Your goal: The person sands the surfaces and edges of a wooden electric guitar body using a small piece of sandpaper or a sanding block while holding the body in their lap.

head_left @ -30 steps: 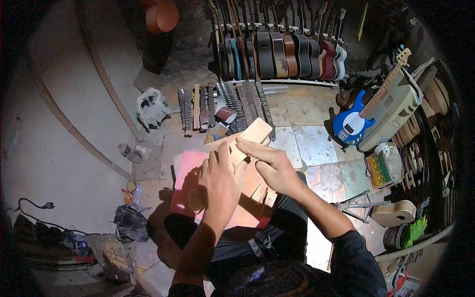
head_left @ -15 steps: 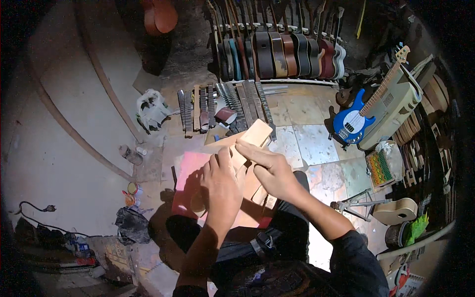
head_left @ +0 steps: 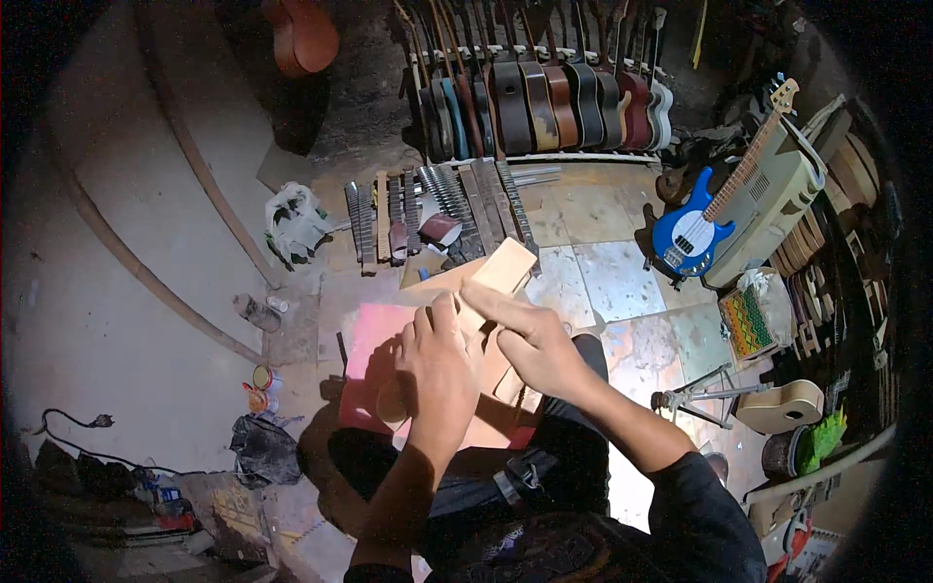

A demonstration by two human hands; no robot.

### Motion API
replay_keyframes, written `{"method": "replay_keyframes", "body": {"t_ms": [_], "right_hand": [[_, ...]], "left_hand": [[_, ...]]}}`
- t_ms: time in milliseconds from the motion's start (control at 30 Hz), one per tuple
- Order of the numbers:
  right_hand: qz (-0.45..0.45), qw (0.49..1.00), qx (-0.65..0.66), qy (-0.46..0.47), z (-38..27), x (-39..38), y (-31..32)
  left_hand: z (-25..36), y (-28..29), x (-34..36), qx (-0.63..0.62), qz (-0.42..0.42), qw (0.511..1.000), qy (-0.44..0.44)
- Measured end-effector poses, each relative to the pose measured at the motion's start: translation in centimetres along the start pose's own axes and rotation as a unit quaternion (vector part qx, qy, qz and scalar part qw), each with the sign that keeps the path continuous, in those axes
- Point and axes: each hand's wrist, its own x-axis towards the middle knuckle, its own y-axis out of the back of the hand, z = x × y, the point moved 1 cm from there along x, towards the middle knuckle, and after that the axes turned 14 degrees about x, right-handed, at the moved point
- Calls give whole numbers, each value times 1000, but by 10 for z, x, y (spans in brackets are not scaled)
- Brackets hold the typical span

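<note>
My left hand [head_left: 435, 355] is closed over a pale wooden block [head_left: 507, 260], fingers curled on its near part. From the right, my right hand [head_left: 533, 345] grips the same block, forefinger stretched along it and thumb bent below. Beneath both hands a pink board [head_left: 369, 340] rests over my dark-trousered lap, with further pieces of light wood [head_left: 507, 387] on it. The block's lower end is hidden by my fingers.
Guitars [head_left: 507, 107] stand in a rack at the back, with fretted necks [head_left: 428, 214] laid before them. A blue bass [head_left: 695, 233] stands right, above an acoustic guitar [head_left: 777, 408]. Cans [head_left: 262, 384], a black bag [head_left: 260, 452] and a plug cable [head_left: 97, 421] are left.
Both hands and the block sit very slightly lower in the picture, while the background has shifted a little up and left. The grip looks the same.
</note>
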Motion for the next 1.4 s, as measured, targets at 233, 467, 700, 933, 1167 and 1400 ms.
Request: {"method": "replay_keyframes", "body": {"t_ms": [233,467,700,933,1167,1400], "right_hand": [[23,998,-49,15,12,0,4],[107,959,-258,50,33,26,55],[17,999,-46,7,5,-8,6],[41,997,-60,26,23,-2,20],[3,999,-20,-37,13,-5,20],[64,998,-26,-7,3,13,38]], "left_hand": [[5,1,4,44,-3,999,4],[8,9,6,30,-16,999,0],[7,0,2,24,-12,1000,4],[8,-3,-4,9,-10,1000,5],[4,-2,-4,-3,-2,1000,-4],[-2,7,-1,8,-25,1000,13]]}}
